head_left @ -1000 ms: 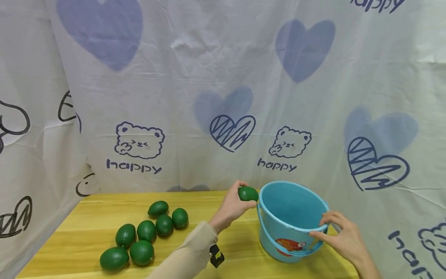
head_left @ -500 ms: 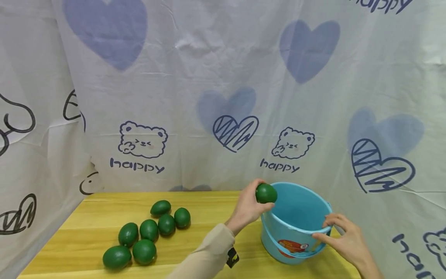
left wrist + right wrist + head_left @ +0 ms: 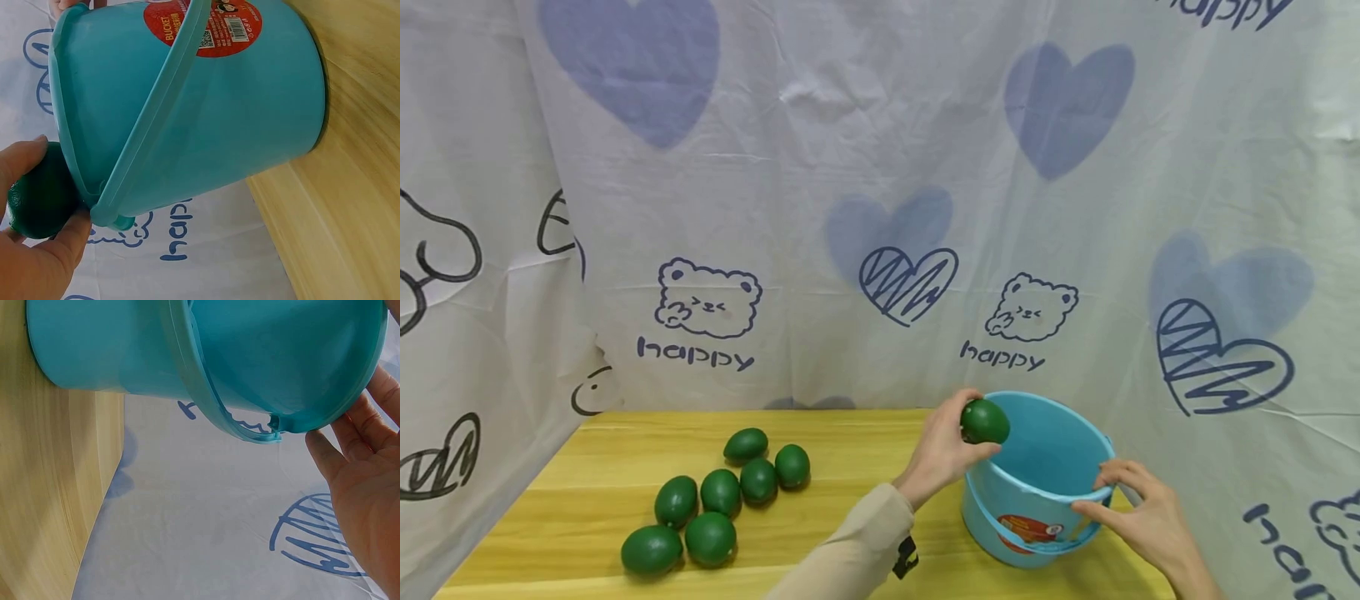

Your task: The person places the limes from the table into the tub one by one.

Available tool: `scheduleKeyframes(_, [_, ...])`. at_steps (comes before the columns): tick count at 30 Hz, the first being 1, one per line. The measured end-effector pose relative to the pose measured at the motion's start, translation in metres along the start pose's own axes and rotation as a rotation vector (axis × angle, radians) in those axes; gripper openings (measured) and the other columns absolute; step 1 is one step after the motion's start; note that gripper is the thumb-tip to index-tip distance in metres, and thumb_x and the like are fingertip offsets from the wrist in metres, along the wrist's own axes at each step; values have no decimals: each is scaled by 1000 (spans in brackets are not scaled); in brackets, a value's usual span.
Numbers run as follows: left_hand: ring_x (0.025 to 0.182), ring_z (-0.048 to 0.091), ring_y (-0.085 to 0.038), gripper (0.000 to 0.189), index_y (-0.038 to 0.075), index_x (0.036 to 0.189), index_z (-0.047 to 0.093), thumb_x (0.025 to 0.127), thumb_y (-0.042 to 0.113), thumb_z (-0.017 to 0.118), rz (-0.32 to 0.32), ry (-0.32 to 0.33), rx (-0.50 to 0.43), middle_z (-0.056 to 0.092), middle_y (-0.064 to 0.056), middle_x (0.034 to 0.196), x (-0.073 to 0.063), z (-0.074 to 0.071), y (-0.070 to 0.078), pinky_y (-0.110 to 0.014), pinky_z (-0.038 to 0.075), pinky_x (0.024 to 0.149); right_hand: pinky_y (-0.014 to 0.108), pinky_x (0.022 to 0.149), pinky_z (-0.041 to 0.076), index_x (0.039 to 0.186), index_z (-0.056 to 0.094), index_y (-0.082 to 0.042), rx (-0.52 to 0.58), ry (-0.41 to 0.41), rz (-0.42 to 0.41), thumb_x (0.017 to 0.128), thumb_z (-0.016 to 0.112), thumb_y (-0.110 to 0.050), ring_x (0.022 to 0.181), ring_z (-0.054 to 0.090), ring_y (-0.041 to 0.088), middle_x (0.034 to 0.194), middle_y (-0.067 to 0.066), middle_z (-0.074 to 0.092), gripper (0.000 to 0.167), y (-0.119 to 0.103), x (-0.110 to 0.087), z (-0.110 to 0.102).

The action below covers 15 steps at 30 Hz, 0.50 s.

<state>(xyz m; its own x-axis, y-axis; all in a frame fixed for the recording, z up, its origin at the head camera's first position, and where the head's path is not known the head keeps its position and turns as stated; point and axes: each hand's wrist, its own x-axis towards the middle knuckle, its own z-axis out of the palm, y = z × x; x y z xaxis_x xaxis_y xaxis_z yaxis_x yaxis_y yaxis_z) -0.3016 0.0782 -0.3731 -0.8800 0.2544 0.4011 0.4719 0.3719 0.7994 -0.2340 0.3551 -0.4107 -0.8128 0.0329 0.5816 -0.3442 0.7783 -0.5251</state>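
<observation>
In the head view my left hand (image 3: 942, 450) holds a dark green avocado (image 3: 985, 422) between thumb and fingers at the left rim of a light blue bucket (image 3: 1026, 500). The left wrist view has this avocado (image 3: 42, 194) right beside the rim, above the bucket's handle joint. My right hand (image 3: 1150, 508) grips the bucket's right rim, thumb on the near side and fingers on the far side. The right wrist view shows that hand (image 3: 369, 481) at the rim of the bucket (image 3: 300, 362). The bucket stands upright, its handle (image 3: 156, 100) hanging down in front.
Several more avocados (image 3: 711, 539) lie in a loose group on the left of the yellow wood-grain table (image 3: 850, 442). A white curtain (image 3: 820, 250) printed with hearts and bears hangs behind the table and along its sides. A red label (image 3: 1030, 531) is on the bucket's front.
My left hand has moved right with the avocado, from beside the bucket to over its left rim. The right hand has kept its hold on the rim.
</observation>
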Motion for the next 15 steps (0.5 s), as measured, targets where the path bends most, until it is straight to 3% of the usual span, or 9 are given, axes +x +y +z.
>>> scheduleKeyframes(6, [108, 56, -18, 63, 24, 133, 53, 78, 19, 84, 1, -6, 49, 60, -1, 123, -1, 0, 1, -35, 52, 86, 47, 92, 44, 80, 67, -17, -7, 2, 4, 64, 92, -22, 100, 38, -20, 109, 10, 63, 30, -1, 0, 0])
scheduleKeyframes(10, [107, 58, -19, 60, 22, 132, 55, 79, 17, 83, -12, -17, 37, 59, -2, 121, -3, 1, -1, -32, 53, 87, 60, 92, 42, 81, 67, -15, 32, -3, 10, 65, 92, -21, 100, 37, -20, 109, 14, 62, 30, -1, 0, 0])
scheduleKeyframes(12, [109, 60, -21, 57, 22, 130, 57, 79, 14, 82, -24, -15, 12, 58, -2, 122, -4, 2, -1, -30, 54, 87, 60, 93, 42, 81, 67, -14, 38, -6, 14, 65, 92, -20, 100, 37, -20, 110, 14, 61, 30, -1, 0, 0])
scheduleKeyframes(15, [112, 62, -24, 55, 22, 128, 58, 79, 11, 81, -48, -9, -20, 57, -2, 123, -5, 3, -2, -28, 55, 87, 40, 96, 44, 81, 67, -16, 16, -3, 12, 65, 92, -21, 101, 38, -19, 109, 10, 62, 30, -1, 0, 1])
